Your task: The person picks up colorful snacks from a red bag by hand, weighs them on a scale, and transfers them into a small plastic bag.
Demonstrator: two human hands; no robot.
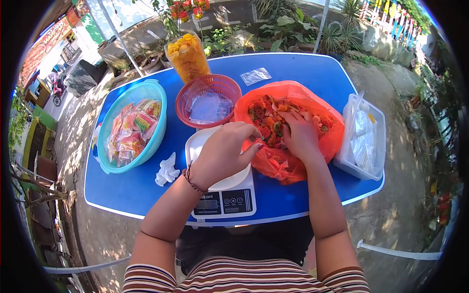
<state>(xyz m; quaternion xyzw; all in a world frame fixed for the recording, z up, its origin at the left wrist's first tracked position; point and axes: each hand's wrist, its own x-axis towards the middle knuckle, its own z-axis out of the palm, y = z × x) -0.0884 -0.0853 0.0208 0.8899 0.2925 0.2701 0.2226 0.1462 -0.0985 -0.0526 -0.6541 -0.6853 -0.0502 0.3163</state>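
Note:
My right hand [299,134] is down among the colourful snack pieces [264,115] in an open red plastic bag [283,168], its fingers curled into them and partly hidden. My left hand [225,149] hovers above a white kitchen scale [238,201], close to the bag's left edge. Its fingers are bent towards the thumb, and what they hold, if anything, is hidden. On the scale rests a white dish [232,181], largely covered by my left hand and forearm.
Left stands a light blue basket [161,124] of filled packets, near crumpled white tissue [167,170]. Behind the scale, a red basket [233,88] holds clear plastic bags, beside a container of yellow chips [187,56]. A clear bin [359,168] stands right; a flat bag [255,76] lies behind.

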